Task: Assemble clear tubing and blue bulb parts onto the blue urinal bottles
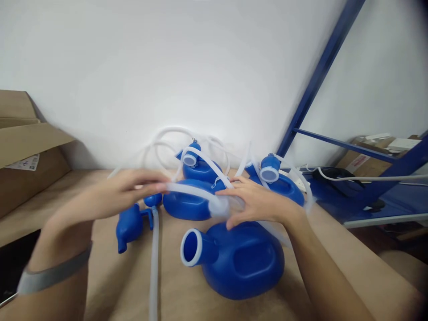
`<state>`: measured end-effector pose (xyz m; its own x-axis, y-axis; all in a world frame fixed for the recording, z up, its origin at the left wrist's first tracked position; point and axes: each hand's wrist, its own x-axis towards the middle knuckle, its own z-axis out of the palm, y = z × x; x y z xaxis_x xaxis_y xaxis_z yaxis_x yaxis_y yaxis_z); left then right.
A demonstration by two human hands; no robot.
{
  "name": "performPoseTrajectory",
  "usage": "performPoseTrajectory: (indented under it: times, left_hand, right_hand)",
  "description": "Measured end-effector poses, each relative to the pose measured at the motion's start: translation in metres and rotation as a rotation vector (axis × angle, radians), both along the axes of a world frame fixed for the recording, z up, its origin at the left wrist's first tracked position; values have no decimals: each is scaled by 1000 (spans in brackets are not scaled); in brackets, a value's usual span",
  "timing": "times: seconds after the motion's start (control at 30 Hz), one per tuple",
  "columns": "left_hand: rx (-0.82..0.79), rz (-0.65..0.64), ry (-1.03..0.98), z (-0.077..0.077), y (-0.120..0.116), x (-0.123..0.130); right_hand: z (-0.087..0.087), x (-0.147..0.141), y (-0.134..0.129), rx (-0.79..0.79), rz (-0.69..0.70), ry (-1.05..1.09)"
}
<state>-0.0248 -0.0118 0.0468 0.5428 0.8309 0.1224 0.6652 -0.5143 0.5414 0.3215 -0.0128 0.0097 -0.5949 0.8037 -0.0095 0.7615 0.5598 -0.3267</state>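
Observation:
A translucent white tube (192,189) has one end pinched by my left hand (140,183). My right hand (249,198), fingers spread and curved, is at the tube's blurred wider part; whether it grips it is not clear. Just below my right hand a large blue bottle (247,258) lies on its side, its white-rimmed mouth facing left. Behind the tube lies another blue bottle (187,203). A small blue part with a spout (130,225) rests on the brown table (117,285), beside a tube (154,263) running toward the front edge.
Further back are a blue bottle with a capped neck (200,169) and another at the right (287,189), with coiled tubes around them. An open cardboard box (33,165) stands at the left. A blue metal rack (321,71) rises at the right, against the white wall.

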Motion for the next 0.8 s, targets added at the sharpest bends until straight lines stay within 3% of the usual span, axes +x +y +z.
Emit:
performPoseTrajectory:
  times: [0.13, 0.3, 0.47, 0.67, 0.8]
  left_hand:
    - [1, 25, -1, 12, -4, -34]
    - [56, 83, 59, 7, -8, -36]
    - [311, -88, 176, -1, -28, -7]
    - [453, -41, 391, -19, -44, 58]
    - [455, -61, 327, -21, -32, 58]
  right_hand:
    - [-2, -11, -2, 132, 7, 82]
    - [-11, -22, 2, 217, -14, 261]
    - [-14, -25, 1, 172, -74, 315]
    - [-11, -43, -20, 143, -91, 400]
    - [-6, -42, -25, 30, -58, 451]
